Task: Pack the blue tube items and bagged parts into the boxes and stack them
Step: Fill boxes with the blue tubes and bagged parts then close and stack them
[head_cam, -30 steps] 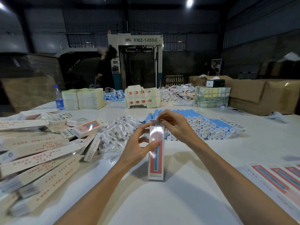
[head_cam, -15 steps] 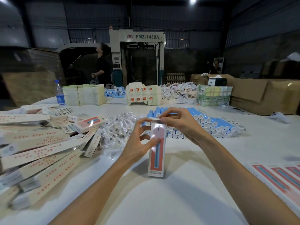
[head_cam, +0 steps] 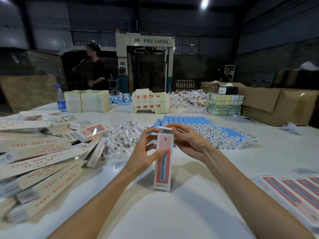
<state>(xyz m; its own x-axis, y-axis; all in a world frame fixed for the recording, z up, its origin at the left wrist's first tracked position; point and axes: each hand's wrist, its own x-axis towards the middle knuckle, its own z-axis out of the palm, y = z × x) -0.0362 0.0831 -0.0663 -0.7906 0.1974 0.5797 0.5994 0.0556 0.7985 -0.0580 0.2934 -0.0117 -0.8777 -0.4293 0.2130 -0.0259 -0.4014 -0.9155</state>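
Little has moved since the earlier frame. The box (head_cam: pixel 163 168) stands on the same spot and both hands remain at its top end, with the closing flap pressed slightly lower.

The left hand (head_cam: pixel 145 152) grips the box's upper part, thumb (head_cam: pixel 161 151) on the printed front and fingers curled round the far side. The right hand (head_cam: pixel 188 142) appears to pinch the top flap (head_cam: pixel 164 129) between curled fingers and thumb.

The box stands upright on the table (head_cam: pixel 172 213), long axis vertical, directly before the person and between the forearms. Just beyond the hands lie the bagged parts (head_cam: pixel 124 138), on the left hand's side, and the blue tubes (head_cam: pixel 207 130), on the right hand's side, their white caps facing the person.

The move ahead is judged to turn on this: once shut, the box must tip from upright to flat. A loose heap of boxes (head_cam: pixel 43 161) lies to the left, nearer the left hand. A neat row of boxes (head_cam: pixel 293 192) lies to the right, nearer the right hand. Which one receives this box cannot be told.

- **Contents:** hidden, so whether a tube and bag are inside cannot be confirmed.
- **Flap:** the fingers cover its tuck.
- **Right-hand row:** cut off by the frame edge.
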